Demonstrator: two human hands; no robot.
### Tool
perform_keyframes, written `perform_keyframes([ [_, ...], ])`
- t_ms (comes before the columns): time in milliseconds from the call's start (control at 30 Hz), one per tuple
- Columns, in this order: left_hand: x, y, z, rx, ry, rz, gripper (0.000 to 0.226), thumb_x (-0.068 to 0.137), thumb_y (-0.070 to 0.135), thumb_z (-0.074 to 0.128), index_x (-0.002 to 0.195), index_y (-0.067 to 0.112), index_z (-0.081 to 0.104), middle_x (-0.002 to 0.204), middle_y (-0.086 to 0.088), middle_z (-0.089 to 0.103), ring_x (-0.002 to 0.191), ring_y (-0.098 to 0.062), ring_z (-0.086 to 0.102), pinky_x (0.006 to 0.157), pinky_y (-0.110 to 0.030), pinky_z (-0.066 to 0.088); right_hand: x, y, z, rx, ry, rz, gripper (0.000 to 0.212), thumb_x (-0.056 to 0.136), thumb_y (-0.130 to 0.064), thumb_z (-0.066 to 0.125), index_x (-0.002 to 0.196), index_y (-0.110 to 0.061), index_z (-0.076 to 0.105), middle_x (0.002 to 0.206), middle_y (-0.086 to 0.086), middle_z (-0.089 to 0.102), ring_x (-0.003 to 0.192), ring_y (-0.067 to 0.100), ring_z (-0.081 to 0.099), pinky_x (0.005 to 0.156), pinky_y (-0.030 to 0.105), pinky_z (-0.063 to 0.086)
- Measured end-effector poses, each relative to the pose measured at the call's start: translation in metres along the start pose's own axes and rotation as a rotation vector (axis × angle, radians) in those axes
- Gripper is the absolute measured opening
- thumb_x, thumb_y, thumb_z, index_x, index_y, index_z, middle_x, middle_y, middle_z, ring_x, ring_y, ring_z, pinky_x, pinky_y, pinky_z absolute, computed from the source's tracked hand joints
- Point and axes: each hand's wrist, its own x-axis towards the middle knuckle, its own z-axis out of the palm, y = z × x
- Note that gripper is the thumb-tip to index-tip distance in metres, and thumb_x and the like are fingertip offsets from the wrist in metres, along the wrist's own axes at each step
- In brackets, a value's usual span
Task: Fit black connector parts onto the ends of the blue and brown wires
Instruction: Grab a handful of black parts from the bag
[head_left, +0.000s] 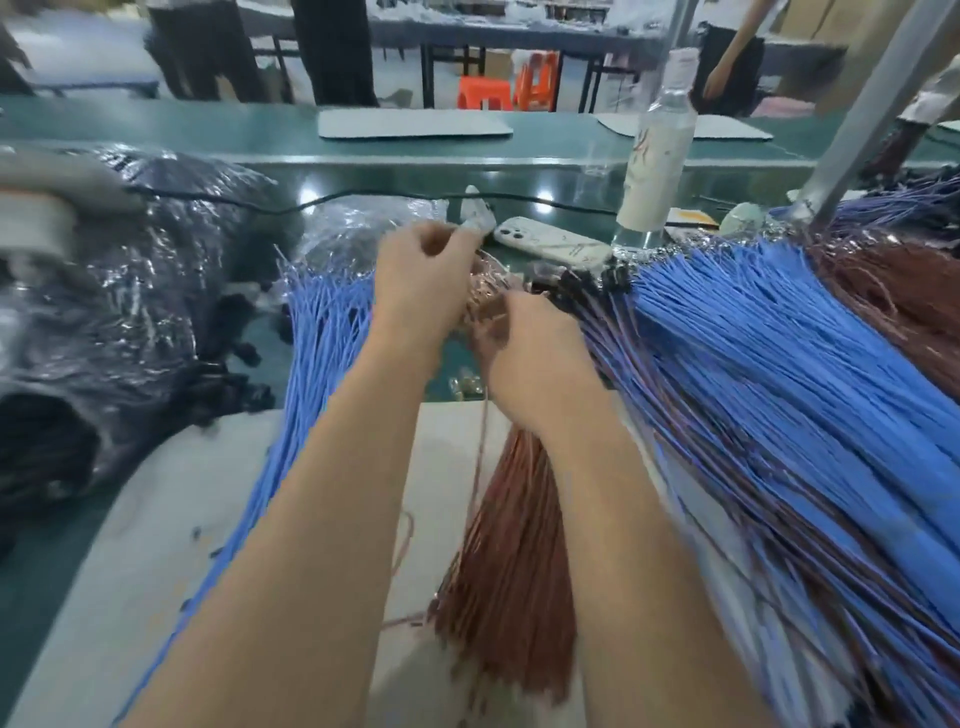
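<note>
Left hand (422, 275) and right hand (530, 353) curled, pinching thin brown wires (511, 545); tangled strands may snag, dragging neighbours loose.

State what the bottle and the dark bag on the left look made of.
Bottle: probably clear plastic, see-through at neck and base, with a matte white label. Dark bag: thin glossy plastic film, judging by crinkles and bright glints.

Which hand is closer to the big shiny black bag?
Left. The left hand sits right of the black bag, past some blue wires; the right hand is farther right.
</note>
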Motion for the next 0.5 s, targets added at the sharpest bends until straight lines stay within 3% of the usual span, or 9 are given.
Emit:
perform_keyframes([
  [200,0.003,-0.013,-0.123,-0.245,0.341,-0.132,0.019,0.089,0.013,0.055,0.070,0.019,0.058,0.054,0.010,0.058,0.047,-0.004,0.044,0.043,-0.017,0.034,0.020,-0.072,0.079,0.014,-0.287,-0.130,0.021,0.089,-0.015,0.057,0.107,-0.010,0.067,0.107,0.013,0.068,0.104,0.031,0.061,0.089,0.036,0.050],
  [367,-0.007,-0.033,-0.171,-0.319,0.449,-0.223,0.018,0.092,0.013,0.049,0.079,0.020,0.057,0.065,0.007,0.059,0.049,-0.003,0.044,0.043,-0.015,0.035,0.024,-0.103,0.131,-0.116,-0.377,-0.168,0.034,0.090,-0.013,0.055,0.124,-0.012,0.059,0.123,0.010,0.061,0.114,0.030,0.056,0.091,0.034,0.047],
  [500,-0.011,-0.037,-0.185,-0.328,0.483,-0.219,0.015,0.093,0.012,0.049,0.083,0.019,0.058,0.064,0.007,0.060,0.045,-0.001,0.048,0.041,-0.014,0.037,0.025,-0.115,0.148,-0.123,-0.358,-0.185,0.035,0.090,-0.016,0.053,0.125,-0.013,0.057,0.124,0.010,0.060,0.116,0.032,0.052,0.091,0.039,0.046],
])
